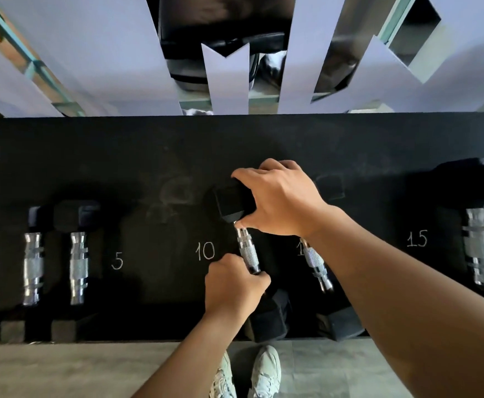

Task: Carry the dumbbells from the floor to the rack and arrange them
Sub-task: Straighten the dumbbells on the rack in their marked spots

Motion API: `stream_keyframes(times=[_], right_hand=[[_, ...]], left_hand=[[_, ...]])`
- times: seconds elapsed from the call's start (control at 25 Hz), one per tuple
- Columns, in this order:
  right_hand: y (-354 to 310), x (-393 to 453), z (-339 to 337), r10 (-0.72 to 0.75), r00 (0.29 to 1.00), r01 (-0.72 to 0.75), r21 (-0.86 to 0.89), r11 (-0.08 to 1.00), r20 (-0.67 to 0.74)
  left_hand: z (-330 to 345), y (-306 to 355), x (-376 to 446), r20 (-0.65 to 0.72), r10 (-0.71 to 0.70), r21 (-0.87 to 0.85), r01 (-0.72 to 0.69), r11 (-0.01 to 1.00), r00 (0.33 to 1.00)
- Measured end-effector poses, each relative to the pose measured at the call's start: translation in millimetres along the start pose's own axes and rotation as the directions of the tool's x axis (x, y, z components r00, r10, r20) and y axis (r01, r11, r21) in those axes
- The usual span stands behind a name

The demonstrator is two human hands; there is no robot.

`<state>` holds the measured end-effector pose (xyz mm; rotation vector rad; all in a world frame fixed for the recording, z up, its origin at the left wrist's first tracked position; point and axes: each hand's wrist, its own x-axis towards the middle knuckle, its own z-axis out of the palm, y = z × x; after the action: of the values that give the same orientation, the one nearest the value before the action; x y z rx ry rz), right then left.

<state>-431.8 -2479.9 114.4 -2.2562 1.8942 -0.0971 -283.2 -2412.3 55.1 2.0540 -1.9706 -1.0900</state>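
Hands both grasp one dumbbell (246, 254) on the rack (177, 156) just right of the chalked 10 (205, 251): right hand (281, 199) on its far head, left hand (233, 285) on the handle's near end, axis running slightly askew, away from the person.

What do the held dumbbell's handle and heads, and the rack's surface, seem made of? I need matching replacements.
The handle of the dumbbell looks like chromed steel: bright, mirror-like, with cross-hatched knurling. Its heads look like matte black rubber, dull and hexagonal; what lies under the coating cannot be told. The rack's surface looks matte black, with chalk-like numerals; its material is unclear.
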Motion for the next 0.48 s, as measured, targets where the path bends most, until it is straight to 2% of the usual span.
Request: stream_keyframes(times=[0.24, 0.48], right_hand=[[21.0, -20.4, 4.4, 0.054, 0.988, -0.065, -0.071, 0.995, -0.144], [18.6, -20.9, 9.9, 0.027, 0.98, -0.039, -0.06, 0.997, -0.198]], left_hand=[[4.4, -2.6, 2.3, 0.035, 0.085, 0.098, -0.089, 0.991, 0.996], [0.9, -1.8, -1.2, 0.006, 0.082, 0.144, -0.082, 0.986, 0.997]])
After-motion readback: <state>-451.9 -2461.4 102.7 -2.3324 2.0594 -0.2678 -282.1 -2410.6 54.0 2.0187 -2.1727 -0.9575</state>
